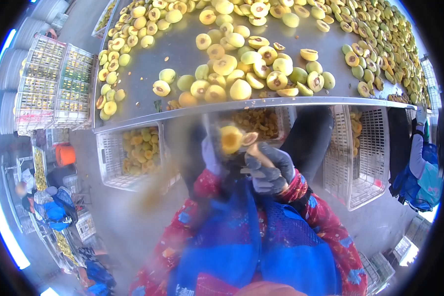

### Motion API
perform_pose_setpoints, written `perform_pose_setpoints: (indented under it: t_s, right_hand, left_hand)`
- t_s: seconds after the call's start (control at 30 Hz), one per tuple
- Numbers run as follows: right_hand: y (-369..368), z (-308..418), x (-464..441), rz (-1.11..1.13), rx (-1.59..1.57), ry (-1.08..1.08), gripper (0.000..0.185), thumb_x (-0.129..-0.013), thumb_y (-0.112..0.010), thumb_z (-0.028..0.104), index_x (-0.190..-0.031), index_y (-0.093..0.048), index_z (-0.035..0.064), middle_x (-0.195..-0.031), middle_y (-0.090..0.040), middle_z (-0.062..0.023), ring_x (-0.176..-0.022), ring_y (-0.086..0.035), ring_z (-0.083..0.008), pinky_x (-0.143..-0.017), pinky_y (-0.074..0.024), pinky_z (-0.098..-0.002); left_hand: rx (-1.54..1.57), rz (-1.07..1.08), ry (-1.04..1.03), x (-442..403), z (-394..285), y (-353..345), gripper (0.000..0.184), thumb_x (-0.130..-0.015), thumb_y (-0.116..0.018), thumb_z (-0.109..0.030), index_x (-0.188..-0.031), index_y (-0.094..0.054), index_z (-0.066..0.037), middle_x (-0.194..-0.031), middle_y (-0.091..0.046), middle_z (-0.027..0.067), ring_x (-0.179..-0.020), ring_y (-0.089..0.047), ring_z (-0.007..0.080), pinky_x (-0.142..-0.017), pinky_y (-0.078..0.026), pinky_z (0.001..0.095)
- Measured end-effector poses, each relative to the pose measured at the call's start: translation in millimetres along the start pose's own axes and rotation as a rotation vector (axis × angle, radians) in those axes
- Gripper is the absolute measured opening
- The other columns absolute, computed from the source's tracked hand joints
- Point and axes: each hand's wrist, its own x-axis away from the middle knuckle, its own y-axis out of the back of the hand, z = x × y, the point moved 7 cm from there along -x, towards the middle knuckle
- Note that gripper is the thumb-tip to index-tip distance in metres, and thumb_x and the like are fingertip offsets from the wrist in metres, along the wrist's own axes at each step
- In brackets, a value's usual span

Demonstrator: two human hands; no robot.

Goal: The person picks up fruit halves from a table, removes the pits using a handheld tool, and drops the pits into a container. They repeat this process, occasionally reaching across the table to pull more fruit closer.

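Note:
My left hand (211,155), in a pale glove and partly blurred, holds a yellow peach half (230,140) just below the table edge. My right hand (274,170), in a grey glove, is wrapped round the light wooden handle (262,156) of a small tool. The tool's tip meets a brownish piece (250,138) beside the peach half; whether this is a loose pit or part of the fruit I cannot tell. Halved peaches (224,65), many with brown pits in them, lie in a cluster on the metal table (148,66) just beyond my hands.
Below the table edge stand white crates: one with peach halves (142,150) at left, one with brownish scraps (255,122) between my knees, another crate (357,167) at right. A large peach heap (389,44) covers the table's right. Stacked crates (42,84) and other people (54,204) are around.

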Motion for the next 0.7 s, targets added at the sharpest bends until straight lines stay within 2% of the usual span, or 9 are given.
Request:
perform_pose_setpoints:
  t_s: [0.03, 0.1, 0.17, 0.27, 0.33, 0.47, 0.57, 0.6, 0.7]
  right_hand:
    - [-2.0, 5.2, 4.4, 0.016, 0.018, 0.044, 0.042, -0.102, -0.037, 0.042, -0.099, -0.052, 0.0032, -0.054, -0.045, 0.0008, -0.034, -0.038, -0.0092, -0.034, -0.0316, -0.0212]
    - [6.6, 16.3, 12.4, -0.067, 0.033, 0.069, 0.042, -0.101, -0.038, 0.042, -0.096, -0.052, 0.003, -0.053, -0.044, 0.0008, -0.034, -0.038, -0.0098, -0.035, -0.0315, -0.0218]
    - [25.3, 24.9, 17.1, -0.184, 0.056, 0.094, 0.042, -0.101, -0.039, 0.042, -0.095, -0.053, 0.0028, -0.053, -0.043, 0.0007, -0.035, -0.037, -0.0101, -0.036, -0.0313, -0.0222]
    - [28.6, 25.5, 7.6, -0.244, 0.151, 0.07, 0.043, -0.101, -0.04, 0.042, -0.094, -0.054, 0.0024, -0.053, -0.042, 0.0001, -0.038, -0.037, -0.0109, -0.036, -0.031, -0.0224]
    - [30.8, 24.7, 0.5, -0.259, 0.247, 0.048, 0.042, -0.101, -0.041, 0.041, -0.093, -0.054, 0.0024, -0.054, -0.043, -0.0008, -0.038, -0.038, -0.0113, -0.036, -0.0307, -0.0224]
    - [21.8, 23.4, 3.6, -0.357, 0.408, 0.078, 0.039, -0.099, -0.046, 0.041, -0.093, -0.055, 0.0035, -0.054, -0.045, -0.0016, -0.038, -0.039, -0.0117, -0.036, -0.0313, -0.0221]
    - [23.6, 30.5, 13.7, -0.508, 0.585, 0.171, 0.038, -0.099, -0.048, 0.041, -0.093, -0.055, 0.0043, -0.055, -0.046, -0.002, -0.038, -0.041, -0.0113, -0.036, -0.0316, -0.0219]
    - [20.6, 33.7, 17.6, -0.627, 0.677, 0.207, 0.035, -0.099, -0.049, 0.038, -0.093, -0.054, 0.0041, -0.057, -0.048, -0.0024, -0.039, -0.041, -0.0114, -0.036, -0.033, -0.0227]
    - [3.5, 41.5, 10.5, -0.714, 1.016, 0.303, 0.03, -0.1, -0.047, 0.033, -0.092, -0.054, 0.0041, -0.061, -0.05, -0.0019, -0.041, -0.044, -0.0104, -0.036, -0.0344, -0.0219]
  left_hand:
    - [-0.008, -0.032, 0.03, 1.9, 7.0, 16.7, 0.034, -0.089, -0.063, -0.023, -0.112, -0.059, 0.001, -0.097, -0.066, 0.0156, -0.092, -0.064, 0.0264, -0.084, -0.051, 0.0369]
    - [-0.766, -0.367, 0.015, 26.8, 27.1, 74.0, 0.038, -0.09, -0.062, -0.027, -0.117, -0.057, -0.001, -0.104, -0.063, 0.0193, -0.095, -0.062, 0.0305, -0.086, -0.049, 0.0408]
    - [-0.594, -0.333, 0.45, 8.0, 37.3, 134.5, 0.048, -0.088, -0.062, -0.035, -0.123, -0.054, -0.003, -0.111, -0.06, 0.0212, -0.101, -0.059, 0.0367, -0.091, -0.045, 0.0442]
    - [-1.098, -0.247, 0.282, -22.5, 36.8, 164.8, 0.055, -0.089, -0.059, -0.041, -0.126, -0.052, -0.002, -0.114, -0.061, 0.0207, -0.106, -0.057, 0.04, -0.093, -0.044, 0.0457]
    - [-0.867, -0.157, 0.412, -66.5, 59.3, 160.5, 0.061, -0.087, -0.058, -0.044, -0.132, -0.048, -0.004, -0.121, -0.057, 0.0221, -0.115, -0.054, 0.0379, -0.097, -0.043, 0.0439]
    - [-1.104, 0.02, 0.309, -155.1, 133.2, 138.3, 0.067, -0.08, -0.065, -0.043, -0.13, -0.048, -0.003, -0.121, -0.058, 0.0219, -0.112, -0.056, 0.0371, -0.095, -0.045, 0.0427]
    - [-0.617, 0.157, 0.277, -171.2, 177.4, 122.4, 0.069, -0.075, -0.07, -0.041, -0.129, -0.049, -0.004, -0.116, -0.06, 0.0227, -0.105, -0.059, 0.0393, -0.091, -0.047, 0.0428]
    - [-0.585, 0.153, 0.296, -165.5, 150.7, 119.2, 0.068, -0.073, -0.075, -0.034, -0.128, -0.048, -0.005, -0.109, -0.063, 0.0194, -0.101, -0.062, 0.036, -0.087, -0.049, 0.0414]
    - [0.214, -0.012, 0.469, -137.4, 171.3, 106.4, 0.047, -0.078, -0.073, -0.014, -0.119, -0.052, -0.005, -0.106, -0.064, 0.0137, -0.094, -0.065, 0.0282, -0.078, -0.053, 0.0338]
